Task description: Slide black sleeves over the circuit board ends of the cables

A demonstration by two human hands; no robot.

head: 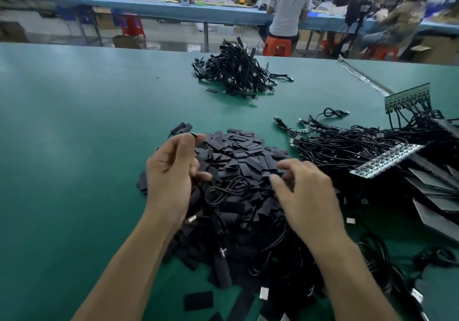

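A heap of flat black sleeves (238,156) lies on the green table in front of me. My left hand (171,174) is raised at the heap's left edge with its fingers curled. It holds a black cable (221,191), and a small black end shows at its fingertips. The cable's USB plug (191,219) hangs below the palm. My right hand (305,191), blurred, hovers over the right side of the heap. Its fingers are loosely bent, thumb and forefinger apart, and nothing is plainly held between them.
A tangle of cables with bare circuit boards (352,144) and panel strips (387,159) lies at the right. Another pile of cables (236,72) sits farther back at the centre. Loose sleeves (198,301) lie near the front edge. People sit at a bench (149,7) behind.
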